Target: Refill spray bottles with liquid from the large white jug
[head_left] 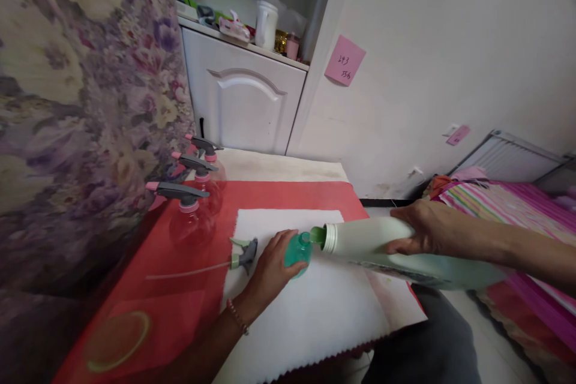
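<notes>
My left hand (274,264) is wrapped round a small green spray bottle (297,250) with its top off, on the white cloth (315,318). My right hand (420,228) grips a large pale green jug (369,237), tilted on its side. Its white threaded neck points left, and a green spout (317,235) meets the small bottle's mouth. Whether liquid is flowing I cannot tell. Left of my left hand lies a grey and green spray head (243,256) with a long clear tube, partly over the red covering.
Several clear spray bottles (191,225) with pink and grey triggers stand at the left of the red table covering (180,294). A round, ring-edged object (117,341) lies near the front left. Behind are a white cabinet (247,102) and wall; a bed (513,210) is at right.
</notes>
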`<state>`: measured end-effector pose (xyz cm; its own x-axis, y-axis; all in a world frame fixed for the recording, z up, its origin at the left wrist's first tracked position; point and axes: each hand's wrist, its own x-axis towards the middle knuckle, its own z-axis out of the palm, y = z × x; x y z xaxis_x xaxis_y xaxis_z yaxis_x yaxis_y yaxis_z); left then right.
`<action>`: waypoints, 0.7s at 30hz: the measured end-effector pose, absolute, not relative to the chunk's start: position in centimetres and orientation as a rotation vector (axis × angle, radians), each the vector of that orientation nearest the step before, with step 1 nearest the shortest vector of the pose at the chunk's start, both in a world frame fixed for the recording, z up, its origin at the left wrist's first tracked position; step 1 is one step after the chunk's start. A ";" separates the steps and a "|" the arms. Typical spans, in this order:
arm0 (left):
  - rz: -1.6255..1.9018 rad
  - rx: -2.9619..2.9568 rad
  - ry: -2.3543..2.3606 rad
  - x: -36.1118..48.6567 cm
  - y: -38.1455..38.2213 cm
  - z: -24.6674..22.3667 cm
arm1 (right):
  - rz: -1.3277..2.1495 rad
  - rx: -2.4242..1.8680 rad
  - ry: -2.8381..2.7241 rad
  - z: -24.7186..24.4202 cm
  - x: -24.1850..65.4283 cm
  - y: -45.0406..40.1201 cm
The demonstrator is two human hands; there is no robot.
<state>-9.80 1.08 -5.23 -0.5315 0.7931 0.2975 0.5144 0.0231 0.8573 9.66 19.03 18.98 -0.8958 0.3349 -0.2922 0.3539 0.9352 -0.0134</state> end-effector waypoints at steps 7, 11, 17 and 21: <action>1.519 1.368 2.035 -9.8 1.1 -5.5 | -0.116 0.525 2.797 19.1 9.4 18.9; 1.522 1.345 2.014 -10.0 1.2 -5.7 | -0.104 0.536 2.787 19.1 9.5 18.9; 1.463 1.318 1.962 -10.5 1.0 -5.4 | -0.135 0.523 2.808 18.5 9.9 19.3; 1.368 1.368 1.941 -11.2 0.5 -4.4 | -0.213 0.549 2.805 18.3 10.0 19.3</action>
